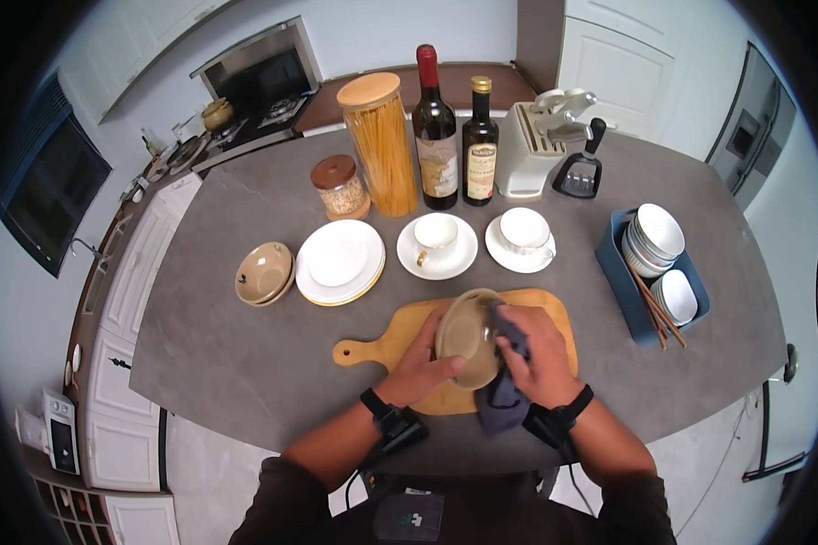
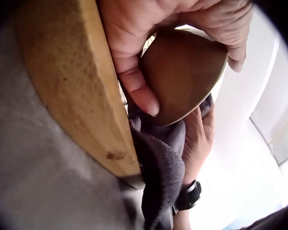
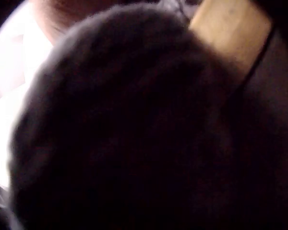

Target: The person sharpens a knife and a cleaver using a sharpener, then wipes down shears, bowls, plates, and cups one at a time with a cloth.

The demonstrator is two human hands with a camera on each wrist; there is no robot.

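Observation:
Tilted on its side above the wooden cutting board (image 1: 554, 318), a beige bowl (image 1: 468, 345) has its inside turned to the head camera. My left hand (image 1: 418, 363) grips it by the left side, thumb over the rim and fingers behind. At its right rim my right hand (image 1: 541, 354) holds a dark grey cloth (image 1: 503, 400) against the bowl; the cloth's loose end hangs down over the board's front edge. In the left wrist view the bowl's brown surface (image 2: 182, 72) shows between thumb and fingers. The cloth (image 3: 110, 124) fills most of the right wrist view and hides that hand's fingertips.
Stacked beige bowls (image 1: 265, 272) and white plates (image 1: 341, 259) stand left of two cups on saucers (image 1: 438, 259). Behind are a pasta jar (image 1: 382, 145), bottles (image 1: 438, 154) and a knife block (image 1: 527, 150). A blue bin (image 1: 632, 295) with white bowls and chopsticks sits right.

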